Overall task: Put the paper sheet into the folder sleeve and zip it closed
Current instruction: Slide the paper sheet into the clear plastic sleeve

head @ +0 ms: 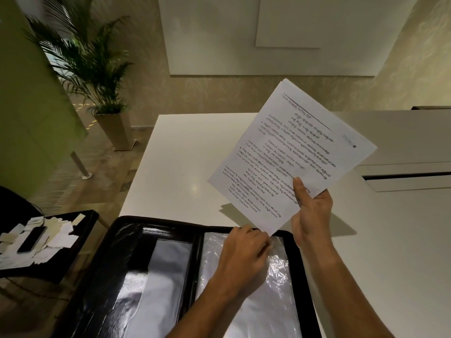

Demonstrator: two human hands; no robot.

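The folder (156, 276) runs off the bottom edge of the view, so its lower half and most of its zip cannot be seen, and the print on the paper sheet (290, 154) is too small to read. The fingertips of the left hand (244, 254) are hidden against the top edge of the clear sleeve (266, 289); its grip is curled down there, but whether it pinches the plastic I cannot tell. A white counter (185, 162) carries the open black folder at its near edge. Beyond it stand a potted palm (92, 76) and a pale panelled wall; to the left, a dark side table (80, 240) holds paper scraps and a phone (31, 239). The sheet is white with lines of dark text, tilted, held in the air above the counter and folder. The right hand (310, 215) pinches its lower edge, thumb on the printed face, fingers behind
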